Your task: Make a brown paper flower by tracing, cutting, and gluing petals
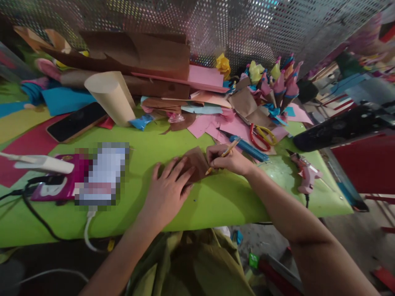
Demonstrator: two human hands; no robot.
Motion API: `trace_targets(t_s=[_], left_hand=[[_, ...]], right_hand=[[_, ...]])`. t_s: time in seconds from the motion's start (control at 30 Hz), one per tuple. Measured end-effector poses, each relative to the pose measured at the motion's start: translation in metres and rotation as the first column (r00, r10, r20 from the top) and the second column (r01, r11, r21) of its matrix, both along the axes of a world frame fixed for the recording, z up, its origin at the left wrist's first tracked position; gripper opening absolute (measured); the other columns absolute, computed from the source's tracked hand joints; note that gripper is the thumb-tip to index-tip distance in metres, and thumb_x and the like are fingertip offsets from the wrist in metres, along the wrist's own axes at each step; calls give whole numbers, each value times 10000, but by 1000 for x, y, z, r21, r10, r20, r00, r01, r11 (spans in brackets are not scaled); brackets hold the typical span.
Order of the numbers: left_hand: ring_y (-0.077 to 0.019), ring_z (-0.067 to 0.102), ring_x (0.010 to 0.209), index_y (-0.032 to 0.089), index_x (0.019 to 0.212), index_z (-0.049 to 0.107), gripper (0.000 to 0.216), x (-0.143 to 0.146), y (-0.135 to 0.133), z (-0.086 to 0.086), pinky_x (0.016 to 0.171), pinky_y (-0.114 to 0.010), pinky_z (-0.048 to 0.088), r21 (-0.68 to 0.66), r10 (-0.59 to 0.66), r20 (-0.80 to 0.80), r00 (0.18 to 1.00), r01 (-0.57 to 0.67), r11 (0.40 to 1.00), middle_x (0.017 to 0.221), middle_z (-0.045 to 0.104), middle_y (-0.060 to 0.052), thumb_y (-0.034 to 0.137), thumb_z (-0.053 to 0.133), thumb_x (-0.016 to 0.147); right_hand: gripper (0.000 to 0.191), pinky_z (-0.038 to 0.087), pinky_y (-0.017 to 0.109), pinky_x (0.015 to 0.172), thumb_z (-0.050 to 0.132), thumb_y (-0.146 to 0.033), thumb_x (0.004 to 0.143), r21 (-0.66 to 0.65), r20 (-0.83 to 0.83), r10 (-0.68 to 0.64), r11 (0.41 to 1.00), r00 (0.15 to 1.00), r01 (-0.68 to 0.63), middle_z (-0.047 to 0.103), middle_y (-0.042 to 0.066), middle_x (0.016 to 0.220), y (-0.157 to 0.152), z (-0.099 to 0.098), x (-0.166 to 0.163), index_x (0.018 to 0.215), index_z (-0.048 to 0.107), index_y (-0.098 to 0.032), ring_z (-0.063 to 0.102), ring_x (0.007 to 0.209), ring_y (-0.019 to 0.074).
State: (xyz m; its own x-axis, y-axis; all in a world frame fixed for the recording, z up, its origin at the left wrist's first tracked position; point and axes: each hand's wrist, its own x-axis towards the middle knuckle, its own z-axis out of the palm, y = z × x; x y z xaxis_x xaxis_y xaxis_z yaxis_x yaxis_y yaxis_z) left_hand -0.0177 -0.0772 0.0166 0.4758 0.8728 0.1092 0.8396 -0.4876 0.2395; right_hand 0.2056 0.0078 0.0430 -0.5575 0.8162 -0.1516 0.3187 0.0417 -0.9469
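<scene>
The fingers of the left hand (168, 187) are spread, lying over a small piece of brown paper (197, 157); whether they press firmly, I cannot tell. If they bear down too lightly, the sheet could skid on the smooth bench (216, 205) and spoil a line. The right hand's (226, 160) fingers are pinched around a pencil (231, 147), its tip at the sheet's edge nearest them; a hard push there might tear the paper or run off onto the bench.

Just beyond the right fingers lies a blue cutter (249, 149), its dark point angled away; a careless reach could nick them if the blade is bare. Farther right of those fingers, near the forearm, a pink glue gun (306, 176) could burn skin if hot.
</scene>
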Motion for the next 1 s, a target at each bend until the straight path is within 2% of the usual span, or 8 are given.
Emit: trace_targets(t_s=[0.13,0.2,0.27,0.37,0.47,0.7,1.0], left_hand=[[-324,474,1395,317,1365,601,416,-1,0,0,1097,-611,378,21,-6,-9,1000,6,1000,1529,517,-59,212,434,999],[-330,466,1403,314,1359,609,415,-1,0,0,1099,-613,379,25,1,-6,1000,-1,1000,1536,508,-67,207,447,993],[-329,466,1404,305,1350,618,408,-1,-1,0,1105,-610,378,23,4,-3,1000,-4,1000,1530,514,-71,204,454,990],[-320,478,1396,294,1332,634,400,0,-1,1,1111,-598,381,22,13,6,1000,-14,1000,1489,558,-83,201,455,987],[-317,488,1385,301,1327,638,403,1,-1,1,1107,-595,387,21,22,19,1000,-22,1000,1473,573,-84,193,466,979],[-320,486,1379,289,1333,626,397,1,-1,0,1097,-610,394,19,19,16,1000,-19,1000,1510,539,-67,200,465,981],[-314,500,1372,303,1328,632,401,1,-2,-1,1093,-594,406,34,29,34,999,-30,999,1475,573,-75,194,499,965]], right_hand=[[60,339,228,485,571,-193,642,-35,-16,55,998,998,-55,548,-39,547,1,-1,3,585,553,-193,473,515,104],[53,341,226,476,596,-200,653,-68,-39,32,997,999,-34,561,-36,551,2,-2,4,607,571,-191,476,500,100],[61,344,225,464,640,-239,679,-81,-100,-71,995,992,63,568,-39,562,3,-5,4,674,602,-192,474,487,98],[173,396,231,497,723,-311,689,-47,-204,-270,963,941,266,603,-33,651,5,-11,2,779,629,-197,506,533,101],[227,450,247,565,776,-341,681,8,-207,-350,933,914,359,638,-16,729,8,-17,-2,802,651,-195,550,599,111],[265,455,269,568,776,-416,710,108,-148,-336,929,930,353,660,7,704,9,-25,-8,765,657,-186,575,597,133],[224,433,262,573,751,-387,728,164,-77,-323,929,943,331,666,9,704,8,-26,-8,772,672,-183,565,619,137]])
